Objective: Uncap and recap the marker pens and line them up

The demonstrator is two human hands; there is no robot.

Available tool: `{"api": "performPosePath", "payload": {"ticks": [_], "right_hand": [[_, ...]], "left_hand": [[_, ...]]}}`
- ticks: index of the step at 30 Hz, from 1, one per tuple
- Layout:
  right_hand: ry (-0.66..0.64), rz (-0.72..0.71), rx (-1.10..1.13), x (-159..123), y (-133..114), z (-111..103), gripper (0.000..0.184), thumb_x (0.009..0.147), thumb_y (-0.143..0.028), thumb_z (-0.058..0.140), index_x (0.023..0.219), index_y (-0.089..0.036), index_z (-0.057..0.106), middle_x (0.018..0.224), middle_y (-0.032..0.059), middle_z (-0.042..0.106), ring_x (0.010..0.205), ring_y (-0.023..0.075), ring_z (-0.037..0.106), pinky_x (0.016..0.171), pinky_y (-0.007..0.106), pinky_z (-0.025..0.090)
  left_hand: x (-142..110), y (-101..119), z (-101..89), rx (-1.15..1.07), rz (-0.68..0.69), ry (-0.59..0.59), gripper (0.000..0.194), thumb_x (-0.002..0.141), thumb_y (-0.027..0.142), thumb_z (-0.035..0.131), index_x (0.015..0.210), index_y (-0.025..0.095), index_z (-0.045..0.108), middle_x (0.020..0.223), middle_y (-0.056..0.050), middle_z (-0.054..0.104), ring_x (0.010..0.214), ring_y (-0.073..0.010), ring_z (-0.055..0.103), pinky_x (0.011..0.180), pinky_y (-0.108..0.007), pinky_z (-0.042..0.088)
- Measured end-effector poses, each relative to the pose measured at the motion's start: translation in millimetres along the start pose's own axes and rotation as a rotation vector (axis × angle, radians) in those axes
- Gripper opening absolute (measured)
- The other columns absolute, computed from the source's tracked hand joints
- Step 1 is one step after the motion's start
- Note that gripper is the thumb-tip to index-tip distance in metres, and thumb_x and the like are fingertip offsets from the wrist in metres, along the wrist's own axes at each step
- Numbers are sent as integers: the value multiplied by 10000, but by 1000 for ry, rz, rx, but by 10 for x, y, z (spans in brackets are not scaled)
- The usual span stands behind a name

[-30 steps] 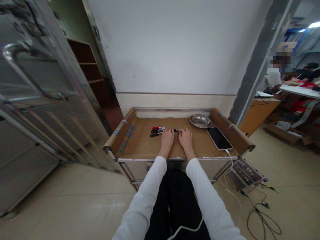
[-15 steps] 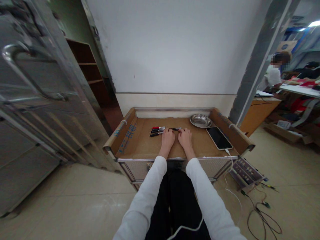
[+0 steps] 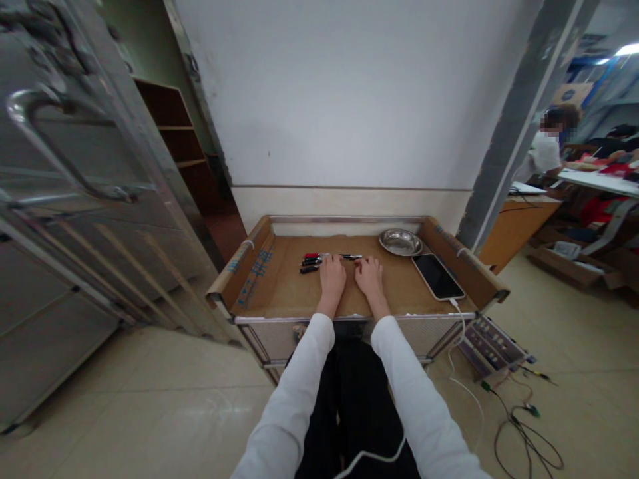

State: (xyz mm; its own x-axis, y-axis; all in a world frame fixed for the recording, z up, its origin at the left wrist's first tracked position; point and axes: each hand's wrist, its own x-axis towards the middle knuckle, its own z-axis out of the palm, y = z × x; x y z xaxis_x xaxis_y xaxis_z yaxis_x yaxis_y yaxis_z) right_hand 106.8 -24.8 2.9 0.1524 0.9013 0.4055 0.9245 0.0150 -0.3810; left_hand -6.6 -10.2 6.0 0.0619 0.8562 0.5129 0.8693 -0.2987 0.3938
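My left hand (image 3: 332,274) lies palm down over the right ends of several pens, its fingers stretched forward. Of these pens, a red pen (image 3: 310,256) is farthest back and a black pen (image 3: 308,269) is nearest me. My right hand (image 3: 369,274) also rests palm down, fingers bent loosely toward the board; no grip shows. A black pen with a silvery end (image 3: 351,257) lies crosswise between my hands, its right end by my right fingertips. My hands hide the other pen ends.
The pens lie on a cardboard-lined cart top (image 3: 284,293) with raised sides. A round metal dish (image 3: 400,242) stands at the back right, near a phone (image 3: 438,276) with a white cable. A metal door (image 3: 64,146) is at left; a person (image 3: 546,150) sits far right.
My left hand has shifted slightly left, away from the crosswise pen and farther over the pens at left. My right hand has barely moved.
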Motion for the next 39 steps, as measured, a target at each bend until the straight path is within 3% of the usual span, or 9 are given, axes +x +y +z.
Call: {"api": "performPosePath", "payload": {"ticks": [5, 8, 12, 17, 19, 23, 26, 35, 39], "right_hand": [[1, 11, 15, 6, 4, 1, 276, 873, -157, 400, 1000, -174, 644, 1073, 126, 591, 1021, 249, 478, 884, 368, 339], [-4, 14, 10, 11, 3, 1, 274, 872, -152, 404, 1002, -176, 644, 1077, 127, 585, 1025, 248, 477, 888, 367, 336], [-16, 14, -14, 22, 10, 14, 264, 886, -171, 410, 1014, -181, 642, 1076, 126, 579, 1023, 240, 476, 877, 353, 333], [-28, -24, -37, 32, 16, 22, 295, 876, -173, 455, 1123, -209, 612, 1118, 107, 571, 1044, 227, 474, 873, 337, 318], [-44, -57, -29, 33, 17, 20, 303, 870, -162, 463, 1120, -229, 619, 1130, 100, 574, 1057, 227, 472, 867, 332, 314], [-59, -89, -1, 31, 15, 12, 304, 871, -157, 461, 1100, -251, 636, 1128, 88, 584, 1046, 224, 482, 850, 327, 308], [-42, -95, 14, 24, 12, -6, 285, 881, -186, 475, 1100, -260, 641, 1116, 81, 593, 1045, 221, 483, 842, 324, 303], [39, 28, -59, -15, 29, -37, 221, 905, -293, 508, 1052, -240, 664, 1042, 97, 622, 976, 229, 506, 825, 335, 290], [40, 20, -55, -11, 34, -21, 213, 905, -317, 514, 1034, -253, 671, 1027, 87, 629, 960, 227, 507, 813, 334, 278]], "left_hand": [[-38, 27, -40, 125, -300, 192, 275, 882, 111, 310, 1028, 90, 543, 1062, -213, 563, 1033, -309, 518, 880, -445, 408], [-58, 37, -25, 174, -366, 181, 287, 877, 113, 313, 1043, 59, 541, 1084, -248, 556, 1044, -332, 521, 884, -471, 403], [-58, 39, -16, 188, -302, 79, 287, 872, 109, 337, 1077, 43, 526, 1095, -248, 569, 1068, -342, 530, 899, -480, 409], [-14, 37, 8, -32, 58, -80, 382, 862, 97, 419, 1243, 119, 400, 1185, -172, 572, 1102, -252, 561, 942, -389, 429], [5, 22, 32, -171, 125, -123, 419, 857, 97, 453, 1260, 153, 355, 1145, -136, 588, 1051, -218, 588, 925, -363, 449], [24, -44, 89, -479, 89, -113, 462, 850, 103, 485, 1264, 177, 292, 1013, -80, 591, 960, -187, 606, 876, -347, 481], [34, -95, 128, -633, 90, -39, 464, 814, 81, 519, 1220, 187, 318, 1057, -76, 534, 986, -166, 572, 904, -331, 470], [75, -60, 97, -752, 24, 147, 338, 804, 226, 622, 1061, 195, 405, 1071, -79, 517, 992, -175, 560, 909, -343, 472], [70, -49, 67, -816, 9, 130, 334, 823, 249, 609, 1089, 196, 415, 1087, -87, 546, 958, -170, 595, 836, -323, 509]]}}
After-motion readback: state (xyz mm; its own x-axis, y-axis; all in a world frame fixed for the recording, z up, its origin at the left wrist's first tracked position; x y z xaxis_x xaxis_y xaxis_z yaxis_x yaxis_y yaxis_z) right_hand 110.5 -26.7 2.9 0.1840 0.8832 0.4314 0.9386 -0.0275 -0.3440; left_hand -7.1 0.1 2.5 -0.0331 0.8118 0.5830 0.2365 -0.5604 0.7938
